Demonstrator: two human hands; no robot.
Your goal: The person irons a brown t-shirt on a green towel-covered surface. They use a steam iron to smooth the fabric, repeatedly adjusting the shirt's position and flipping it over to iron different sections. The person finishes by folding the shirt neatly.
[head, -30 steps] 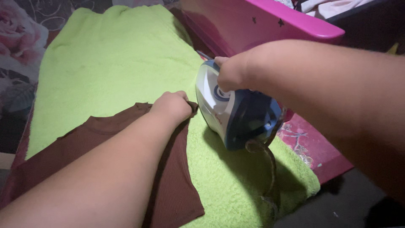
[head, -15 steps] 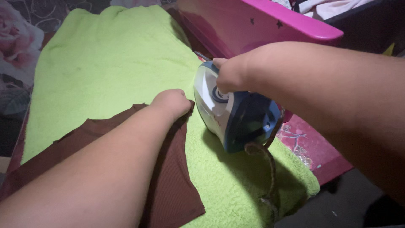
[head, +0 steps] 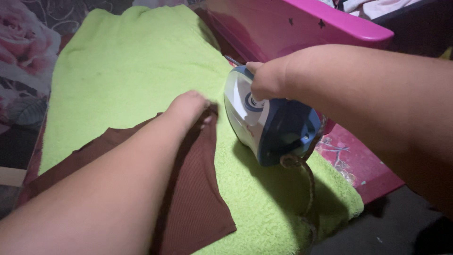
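Your left hand [head: 188,106] has shifted slightly, fingers loosened from fist, now pressing down on top corner of brown cloth [head: 193,198] (not clearly pinching it). Right hand [head: 266,80] still wraps iron [head: 269,125] handle, closed tight. Iron sits on green towel [head: 132,61], just right of cloth edge. Cord [head: 306,189] trails below iron. Pink tub [head: 306,23] beyond right hand.
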